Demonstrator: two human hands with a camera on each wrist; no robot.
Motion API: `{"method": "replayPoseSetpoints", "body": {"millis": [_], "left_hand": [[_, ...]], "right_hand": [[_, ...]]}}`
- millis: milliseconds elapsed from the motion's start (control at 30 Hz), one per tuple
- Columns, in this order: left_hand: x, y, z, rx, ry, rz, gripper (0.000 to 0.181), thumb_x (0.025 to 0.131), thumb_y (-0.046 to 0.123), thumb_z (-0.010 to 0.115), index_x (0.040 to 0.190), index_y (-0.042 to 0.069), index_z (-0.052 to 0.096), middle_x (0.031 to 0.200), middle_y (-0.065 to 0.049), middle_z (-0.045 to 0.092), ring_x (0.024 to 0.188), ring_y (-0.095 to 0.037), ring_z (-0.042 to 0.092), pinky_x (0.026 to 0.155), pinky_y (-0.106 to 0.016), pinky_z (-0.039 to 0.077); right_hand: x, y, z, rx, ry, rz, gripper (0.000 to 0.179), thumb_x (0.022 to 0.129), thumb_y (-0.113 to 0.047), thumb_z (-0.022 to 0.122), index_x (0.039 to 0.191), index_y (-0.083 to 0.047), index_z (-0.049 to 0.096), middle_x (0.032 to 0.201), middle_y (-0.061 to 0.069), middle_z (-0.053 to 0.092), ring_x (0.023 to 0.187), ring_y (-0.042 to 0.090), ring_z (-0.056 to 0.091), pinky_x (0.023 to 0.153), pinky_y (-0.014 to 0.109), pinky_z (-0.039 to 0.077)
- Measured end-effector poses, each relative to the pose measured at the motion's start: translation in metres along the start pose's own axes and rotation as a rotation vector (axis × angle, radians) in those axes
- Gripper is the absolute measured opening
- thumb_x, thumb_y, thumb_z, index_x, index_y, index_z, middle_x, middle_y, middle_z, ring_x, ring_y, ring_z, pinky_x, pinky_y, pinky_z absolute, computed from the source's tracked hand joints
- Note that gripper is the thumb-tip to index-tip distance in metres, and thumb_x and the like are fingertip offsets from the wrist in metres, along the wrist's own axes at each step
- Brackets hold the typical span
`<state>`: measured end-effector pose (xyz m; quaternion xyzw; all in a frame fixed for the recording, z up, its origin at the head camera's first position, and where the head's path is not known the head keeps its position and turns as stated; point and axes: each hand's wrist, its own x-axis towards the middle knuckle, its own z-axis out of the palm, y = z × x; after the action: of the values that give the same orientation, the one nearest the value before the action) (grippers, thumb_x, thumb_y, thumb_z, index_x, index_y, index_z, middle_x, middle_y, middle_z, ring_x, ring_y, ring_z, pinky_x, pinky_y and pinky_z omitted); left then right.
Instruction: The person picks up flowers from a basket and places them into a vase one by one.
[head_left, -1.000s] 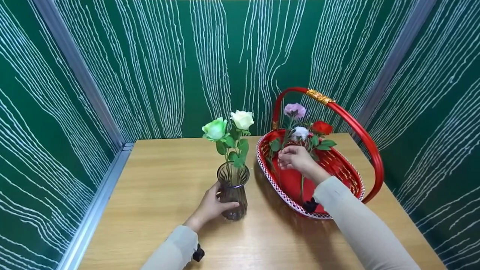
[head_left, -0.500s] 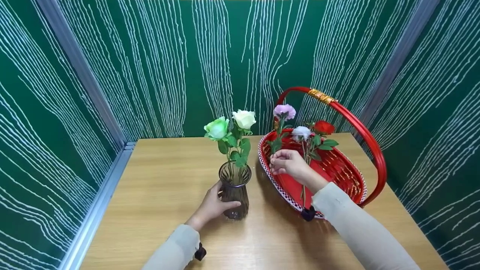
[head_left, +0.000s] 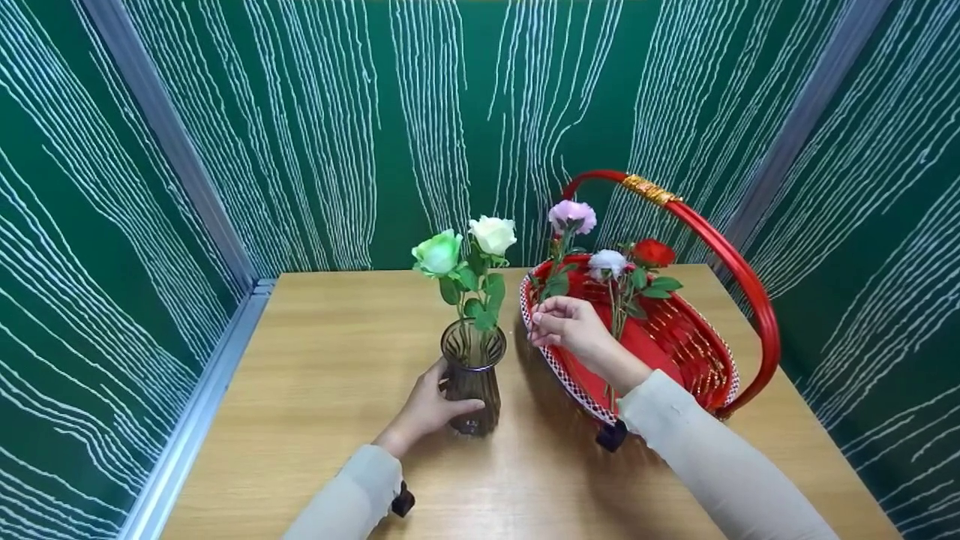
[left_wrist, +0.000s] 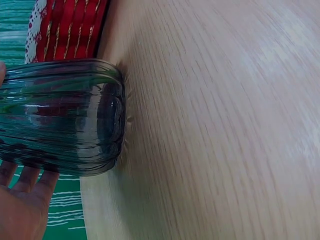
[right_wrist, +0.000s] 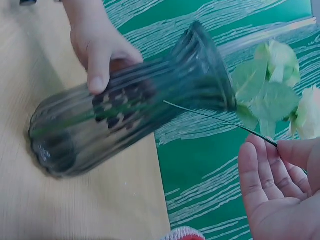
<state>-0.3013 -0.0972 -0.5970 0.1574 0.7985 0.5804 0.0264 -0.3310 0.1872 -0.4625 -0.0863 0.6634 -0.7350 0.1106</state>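
My left hand [head_left: 424, 411] grips the waist of a ribbed, smoky glass vase [head_left: 480, 397] standing upright on the table. A green-tinged rose [head_left: 437, 253] and a cream rose [head_left: 493, 235] rise from its mouth. Over the basket's left rim, my right hand [head_left: 574, 330] pinches a lilac carnation [head_left: 572, 215] by its stem, bloom up. In the right wrist view the thin stem [right_wrist: 220, 120] runs from between thumb and fingers, its free end overlapping the vase. The left wrist view shows the vase base [left_wrist: 107, 120] on the wood and fingers [left_wrist: 27, 180] along its side.
A red basket [head_left: 559, 367] with a patterned rim and tall arched handle [head_left: 731, 259] sits right of the vase. A white flower [head_left: 607, 264] and a red flower [head_left: 654, 253] lean inside it. Green, white-lined walls [head_left: 420, 112] enclose the wooden table [head_left: 322, 337].
My right hand has moved left across the basket toward its left rim, carrying the lilac carnation away from the white flower. My left hand keeps its hold on the vase.
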Motion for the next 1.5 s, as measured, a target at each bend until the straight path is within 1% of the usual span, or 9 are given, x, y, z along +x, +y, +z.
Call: {"method": "replayPoseSetpoints", "body": {"millis": [167, 267, 400, 633, 967, 1100, 1200, 1400, 1500], "left_hand": [[0.0, 0.001, -0.001, 0.009, 0.001, -0.001, 0.086, 0.083, 0.026, 0.097, 0.153, 0.004, 0.052, 0.144, -0.019, 0.066, 0.135, -0.036, 0.064, 0.117, -0.053, 0.054], [0.0, 0.001, -0.001, 0.023, 0.005, 0.016, 0.087, 0.082, 0.026, 0.097, 0.153, 0.003, 0.053, 0.143, -0.019, 0.067, 0.134, -0.036, 0.064, 0.116, -0.053, 0.054], [0.0, 0.001, -0.002, 0.032, 0.012, 0.035, 0.085, 0.082, 0.025, 0.097, 0.151, 0.002, 0.054, 0.141, -0.019, 0.068, 0.132, -0.036, 0.065, 0.114, -0.054, 0.055], [0.0, 0.0, -0.002, 0.004, -0.004, 0.037, 0.086, 0.082, 0.024, 0.097, 0.153, 0.004, 0.053, 0.144, -0.021, 0.067, 0.134, -0.038, 0.064, 0.116, -0.055, 0.055], [0.0, 0.001, -0.001, -0.007, -0.006, 0.023, 0.087, 0.083, 0.023, 0.096, 0.155, 0.006, 0.052, 0.145, -0.02, 0.066, 0.135, -0.038, 0.064, 0.118, -0.055, 0.053], [0.0, 0.0, -0.001, 0.009, -0.006, 0.023, 0.088, 0.081, 0.028, 0.097, 0.154, 0.006, 0.053, 0.145, -0.019, 0.066, 0.135, -0.037, 0.063, 0.118, -0.056, 0.052], [0.0, 0.0, -0.001, 0.011, -0.008, 0.024, 0.088, 0.081, 0.028, 0.097, 0.154, 0.005, 0.053, 0.144, -0.019, 0.067, 0.134, -0.037, 0.064, 0.117, -0.055, 0.054], [0.001, 0.0, -0.001, 0.011, -0.009, 0.029, 0.087, 0.083, 0.026, 0.096, 0.154, 0.004, 0.052, 0.144, -0.019, 0.067, 0.136, -0.036, 0.064, 0.116, -0.054, 0.055], [0.001, 0.0, -0.001, 0.014, -0.011, 0.033, 0.086, 0.084, 0.026, 0.095, 0.155, 0.005, 0.051, 0.145, -0.019, 0.067, 0.138, -0.037, 0.063, 0.117, -0.055, 0.054]], "right_hand": [[-0.001, -0.009, 0.011, 0.054, -0.008, -0.018, 0.017, 0.106, 0.006, 0.058, 0.097, -0.005, 0.067, 0.085, 0.006, 0.074, 0.073, 0.017, 0.073, 0.074, 0.03, 0.067], [-0.002, -0.016, 0.018, 0.068, -0.011, -0.029, 0.019, 0.105, 0.007, 0.057, 0.095, -0.006, 0.065, 0.085, 0.007, 0.074, 0.073, 0.017, 0.072, 0.073, 0.03, 0.067], [0.0, -0.025, 0.025, 0.079, -0.014, -0.041, 0.019, 0.105, 0.008, 0.056, 0.095, -0.006, 0.064, 0.084, 0.006, 0.074, 0.073, 0.017, 0.072, 0.073, 0.03, 0.066], [0.004, -0.034, 0.034, 0.108, -0.026, -0.086, 0.011, 0.106, 0.006, 0.055, 0.106, 0.001, 0.064, 0.084, 0.005, 0.074, 0.075, 0.018, 0.073, 0.076, 0.031, 0.067], [0.01, -0.033, 0.044, 0.169, 0.028, -0.181, 0.005, 0.105, 0.006, 0.058, 0.108, 0.006, 0.063, 0.084, 0.006, 0.076, 0.076, 0.018, 0.075, 0.076, 0.031, 0.068], [0.011, -0.027, 0.046, 0.137, 0.045, -0.198, 0.007, 0.106, 0.008, 0.057, 0.11, 0.007, 0.063, 0.085, 0.006, 0.077, 0.078, 0.018, 0.075, 0.077, 0.031, 0.068], [0.009, -0.023, 0.047, 0.073, 0.03, -0.207, 0.006, 0.106, 0.007, 0.058, 0.109, 0.007, 0.064, 0.087, 0.005, 0.078, 0.08, 0.017, 0.077, 0.079, 0.032, 0.068], [0.006, -0.017, 0.049, -0.083, -0.066, -0.222, 0.005, 0.105, 0.007, 0.061, 0.108, 0.006, 0.065, 0.09, 0.002, 0.08, 0.08, 0.015, 0.078, 0.081, 0.032, 0.069], [0.004, -0.015, 0.052, -0.152, -0.109, -0.244, 0.007, 0.104, 0.007, 0.063, 0.109, 0.01, 0.066, 0.092, 0.004, 0.081, 0.08, 0.013, 0.077, 0.081, 0.03, 0.069]]}}
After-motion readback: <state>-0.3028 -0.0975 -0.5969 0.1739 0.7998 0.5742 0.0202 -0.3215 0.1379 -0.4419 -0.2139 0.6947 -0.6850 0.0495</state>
